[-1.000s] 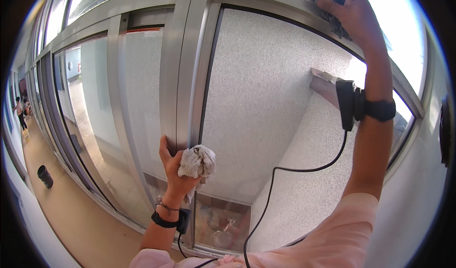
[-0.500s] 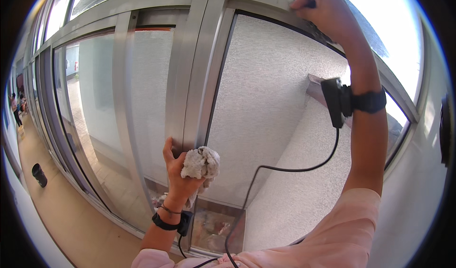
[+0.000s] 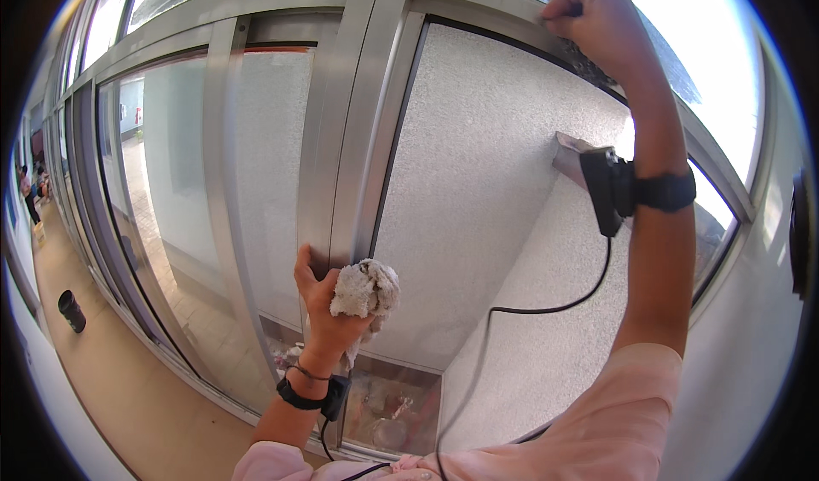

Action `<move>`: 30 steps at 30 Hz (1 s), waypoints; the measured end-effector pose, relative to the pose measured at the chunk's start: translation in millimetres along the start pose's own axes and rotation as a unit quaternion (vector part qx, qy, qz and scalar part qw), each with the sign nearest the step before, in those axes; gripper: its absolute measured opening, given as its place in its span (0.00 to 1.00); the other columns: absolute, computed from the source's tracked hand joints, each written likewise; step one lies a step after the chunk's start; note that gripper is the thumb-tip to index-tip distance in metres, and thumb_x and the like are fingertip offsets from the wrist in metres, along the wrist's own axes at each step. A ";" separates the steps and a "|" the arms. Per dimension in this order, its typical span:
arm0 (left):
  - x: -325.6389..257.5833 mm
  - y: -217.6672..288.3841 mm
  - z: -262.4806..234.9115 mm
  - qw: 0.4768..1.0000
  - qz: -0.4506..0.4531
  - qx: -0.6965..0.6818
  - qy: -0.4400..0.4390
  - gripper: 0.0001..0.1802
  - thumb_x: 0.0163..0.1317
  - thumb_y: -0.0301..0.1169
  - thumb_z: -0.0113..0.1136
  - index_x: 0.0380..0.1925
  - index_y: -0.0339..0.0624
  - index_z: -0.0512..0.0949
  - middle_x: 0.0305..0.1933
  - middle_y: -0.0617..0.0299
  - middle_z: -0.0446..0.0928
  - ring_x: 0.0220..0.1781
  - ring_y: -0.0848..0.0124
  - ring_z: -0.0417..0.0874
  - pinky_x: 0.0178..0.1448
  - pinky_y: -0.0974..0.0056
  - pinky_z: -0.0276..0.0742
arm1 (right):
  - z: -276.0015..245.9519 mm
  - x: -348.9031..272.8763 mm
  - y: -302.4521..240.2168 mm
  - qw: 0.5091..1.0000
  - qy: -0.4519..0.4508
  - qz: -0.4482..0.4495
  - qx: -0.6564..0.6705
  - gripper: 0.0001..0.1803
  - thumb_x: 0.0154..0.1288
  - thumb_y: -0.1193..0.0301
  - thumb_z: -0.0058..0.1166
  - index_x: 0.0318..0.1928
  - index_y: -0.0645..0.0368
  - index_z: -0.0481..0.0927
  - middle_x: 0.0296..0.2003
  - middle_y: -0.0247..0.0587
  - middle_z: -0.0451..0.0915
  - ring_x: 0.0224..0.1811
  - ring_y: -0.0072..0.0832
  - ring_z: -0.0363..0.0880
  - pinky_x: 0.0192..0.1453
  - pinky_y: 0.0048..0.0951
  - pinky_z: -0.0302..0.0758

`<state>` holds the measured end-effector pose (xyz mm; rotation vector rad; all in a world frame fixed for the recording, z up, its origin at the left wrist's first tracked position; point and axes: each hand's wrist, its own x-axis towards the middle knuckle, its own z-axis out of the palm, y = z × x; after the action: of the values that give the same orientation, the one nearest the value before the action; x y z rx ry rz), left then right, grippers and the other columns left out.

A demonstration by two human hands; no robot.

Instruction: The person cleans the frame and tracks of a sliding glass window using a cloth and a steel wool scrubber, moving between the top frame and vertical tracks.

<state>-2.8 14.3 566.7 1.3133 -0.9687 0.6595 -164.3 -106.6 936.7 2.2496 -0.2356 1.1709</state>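
My left hand [image 3: 328,306] rests against the metal upright of the window frame [image 3: 341,182]. Its fingers are closed on a crumpled grey-white cloth [image 3: 367,290], which bulges out on the right side and hangs below the palm. High at the right, my right hand [image 3: 601,25] is raised to the upper rail [image 3: 486,8] of the frame. Its fingers are curled in and pressed together at the rail. Whatever they may hold is hidden. Dark dirt [image 3: 589,59] shows along the rail just below that hand.
A large window pane [image 3: 478,182] fills the space between my arms. A black cable [image 3: 546,310] hangs from the device on my right wrist. Sliding panes [image 3: 171,182] run off to the left. A black bin [image 3: 72,310] stands on the corridor floor; people [image 3: 30,191] are far back.
My right hand has slid a little right and down along the upper rail, still curled. The cable's bend has shifted right. My left hand and the cloth stay almost in place.
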 end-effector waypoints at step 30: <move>-3.6 -3.7 -0.6 0.999 -0.007 -0.044 -0.011 0.20 0.27 0.32 0.70 0.26 0.44 0.77 0.52 0.45 0.62 0.62 0.46 0.50 0.63 0.49 0.49 | 63.2 59.4 -104.6 0.984 0.146 -0.092 0.050 0.05 0.47 0.73 0.51 0.26 0.60 0.79 0.22 0.49 0.77 0.27 0.43 0.77 0.34 0.36 0.73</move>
<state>-1.2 14.7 561.7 1.2510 -0.9952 0.5864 -42.5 -51.3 912.3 2.0960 0.1468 1.4147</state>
